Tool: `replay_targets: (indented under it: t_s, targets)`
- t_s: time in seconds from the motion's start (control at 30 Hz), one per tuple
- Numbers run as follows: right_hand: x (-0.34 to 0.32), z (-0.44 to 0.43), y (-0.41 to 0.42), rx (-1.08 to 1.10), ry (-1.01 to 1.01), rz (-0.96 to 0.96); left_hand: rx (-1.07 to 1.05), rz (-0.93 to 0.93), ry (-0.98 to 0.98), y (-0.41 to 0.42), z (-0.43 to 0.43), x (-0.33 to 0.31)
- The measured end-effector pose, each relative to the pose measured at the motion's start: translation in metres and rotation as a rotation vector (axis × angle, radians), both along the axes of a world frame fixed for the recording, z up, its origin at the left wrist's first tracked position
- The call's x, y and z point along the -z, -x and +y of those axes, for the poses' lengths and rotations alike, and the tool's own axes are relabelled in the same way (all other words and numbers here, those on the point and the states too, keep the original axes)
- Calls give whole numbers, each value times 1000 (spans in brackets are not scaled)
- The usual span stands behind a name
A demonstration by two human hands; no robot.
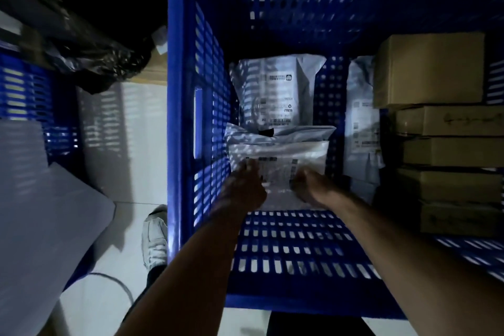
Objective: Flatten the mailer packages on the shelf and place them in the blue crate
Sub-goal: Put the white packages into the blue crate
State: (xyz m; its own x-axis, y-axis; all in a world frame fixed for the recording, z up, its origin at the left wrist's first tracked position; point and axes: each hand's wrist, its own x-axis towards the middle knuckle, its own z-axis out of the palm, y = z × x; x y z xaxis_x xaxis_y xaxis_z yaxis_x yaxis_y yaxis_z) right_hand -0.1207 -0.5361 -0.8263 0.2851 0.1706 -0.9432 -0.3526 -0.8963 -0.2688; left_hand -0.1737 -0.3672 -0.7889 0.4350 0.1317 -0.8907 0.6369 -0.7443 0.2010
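Silver-grey plastic under both hands: a poly mailer [278,150] down on the floor of the blue crate [207,90], close to the left wall. Lies straight ahead, at 12 o'clock from the wrists, printed label up, folded flap at the far end. Looks about as wide as deep from here, so hard to call a long axis.

Left hand [245,185] on the mailer's near left part, fingers stretched forward toward the label, seemingly pressing flat. Right hand [311,185] on the near right part, fingers curled; cannot tell through the blur whether pinching the film or only pushing on it. Both equally near, one to each side of the centre line, with a strip of mailer between.

Further out at 12 o'clock, a second mailer [275,90], long axis running 12 to 6, its near end overlapped by the first one's flap. At 2 o'clock, a third mailer [360,117] on edge beside stacked cardboard boxes [428,73].

Probably the setting-down step; smoothing outward toward 9 and 3 o'clock likely needed next. Possible trouble: trapped air puffing the flap back up.
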Motion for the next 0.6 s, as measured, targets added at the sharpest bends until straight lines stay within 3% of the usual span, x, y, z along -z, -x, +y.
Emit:
replay_targets:
  t_s: [0.3,0.47,0.6]
  targets:
    - [-45,4,-13,89,12,-40,71,138,-24,-16,6,-44]
    - [-113,18,-34,209,-35,-116,-34,64,-2,-42,14,-117]
    - [-180,34,-46,424,-78,-159,-107,-57,27,-61,22,-195]
